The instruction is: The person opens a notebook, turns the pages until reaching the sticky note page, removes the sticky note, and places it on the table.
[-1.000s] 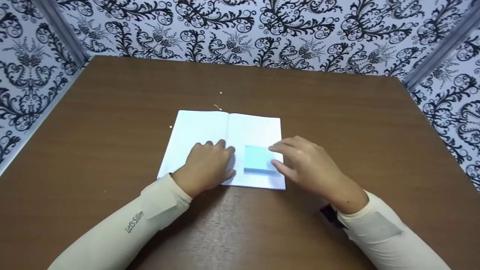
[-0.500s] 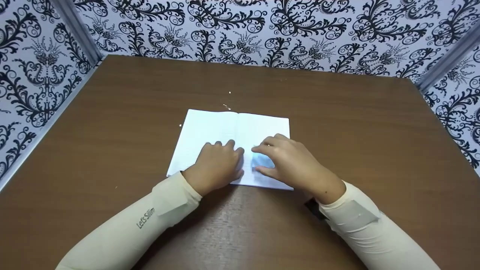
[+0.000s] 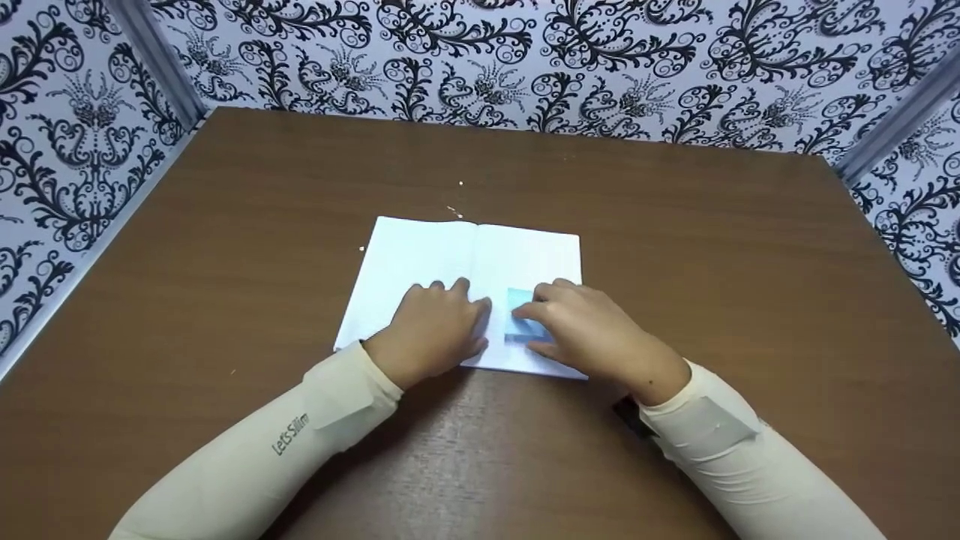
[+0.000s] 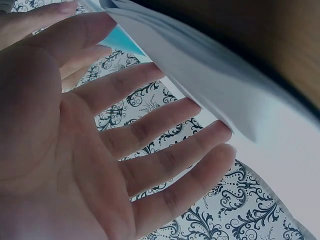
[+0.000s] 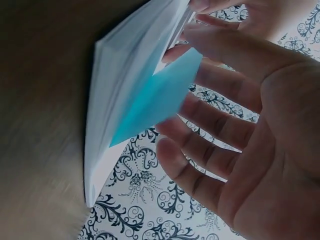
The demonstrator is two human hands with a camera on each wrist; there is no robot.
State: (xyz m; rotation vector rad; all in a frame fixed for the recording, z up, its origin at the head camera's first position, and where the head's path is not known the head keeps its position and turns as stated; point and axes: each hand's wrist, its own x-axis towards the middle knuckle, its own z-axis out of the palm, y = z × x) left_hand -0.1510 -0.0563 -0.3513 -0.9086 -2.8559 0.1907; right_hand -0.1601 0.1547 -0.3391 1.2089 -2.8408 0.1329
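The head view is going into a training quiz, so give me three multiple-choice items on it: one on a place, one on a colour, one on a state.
1. Where does the sticky pad lie?
A. on the notebook's right page
B. on the bare table
C. on the left page

2. What colour is the pad?
A. yellow
B. light blue
C. pink

3. How is the notebook?
A. shut
B. standing upright
C. lying open

Key: 1 A, it sits right of the spine, by the right hand. 2 B, light blue in head and wrist views. 3 C, two white pages lie spread under the left hand.
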